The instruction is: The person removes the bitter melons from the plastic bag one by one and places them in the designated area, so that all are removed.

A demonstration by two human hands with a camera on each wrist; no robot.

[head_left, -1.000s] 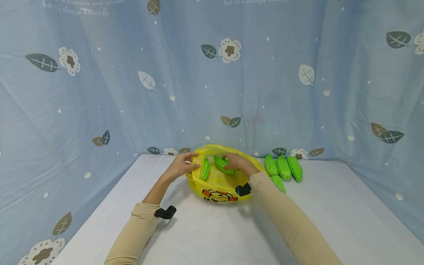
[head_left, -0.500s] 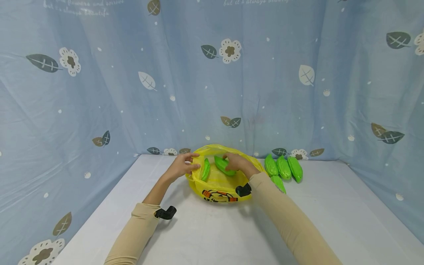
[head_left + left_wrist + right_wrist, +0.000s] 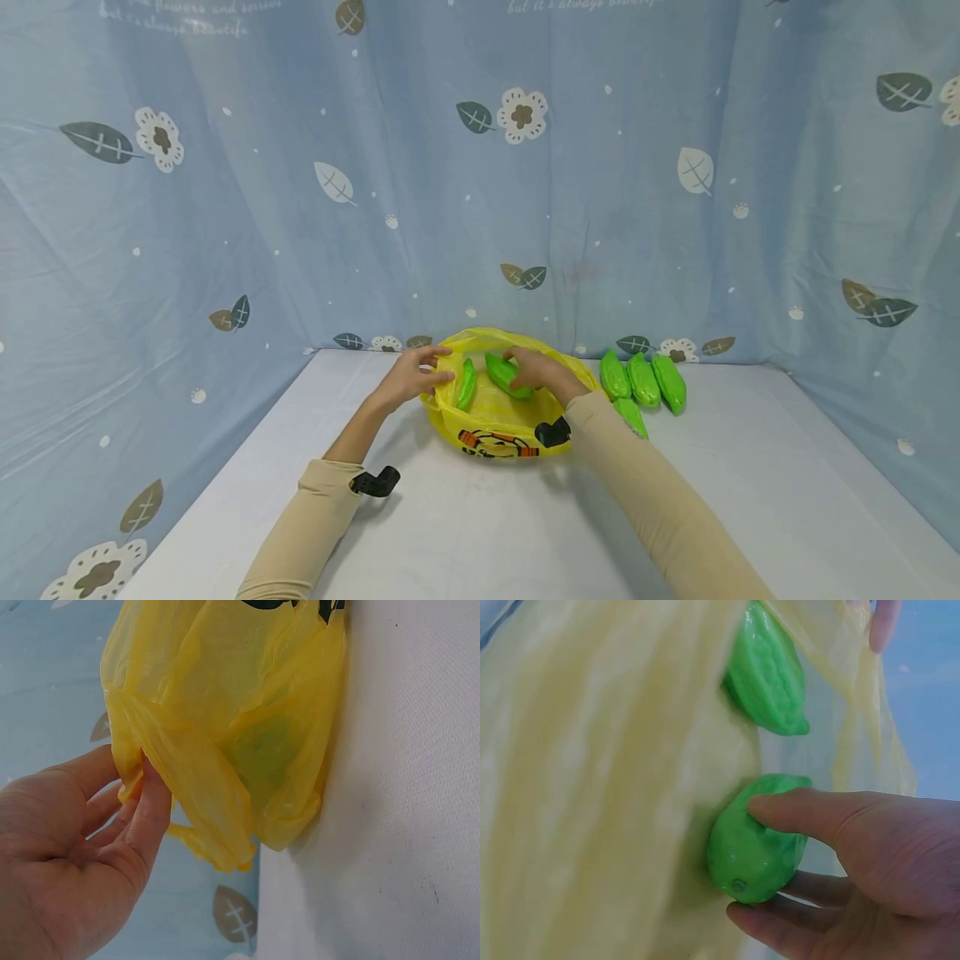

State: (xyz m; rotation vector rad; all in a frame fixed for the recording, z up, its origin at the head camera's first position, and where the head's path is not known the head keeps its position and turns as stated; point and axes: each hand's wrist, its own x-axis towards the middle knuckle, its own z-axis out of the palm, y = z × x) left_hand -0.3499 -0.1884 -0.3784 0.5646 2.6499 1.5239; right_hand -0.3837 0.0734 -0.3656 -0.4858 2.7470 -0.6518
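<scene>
A yellow plastic bag (image 3: 491, 417) with a printed orange and black figure stands with its mouth wide on the white table. At its left rim, my left hand (image 3: 408, 379) pinches the bag's edge between thumb and fingers, as the left wrist view also shows. Inside the bag, my right hand (image 3: 870, 862) grips a green bitter melon (image 3: 754, 851), thumb on one side and fingers on the other. A second bitter melon (image 3: 467, 385) lies in the bag to the left, apart from the held one. The right hand hides part of the held melon in the head view.
Several more bitter melons (image 3: 643, 379) lie on the white table (image 3: 465, 533) to the right of the bag. One of them is partly covered by the right forearm. A blue patterned curtain (image 3: 420, 167) hangs behind and along both sides.
</scene>
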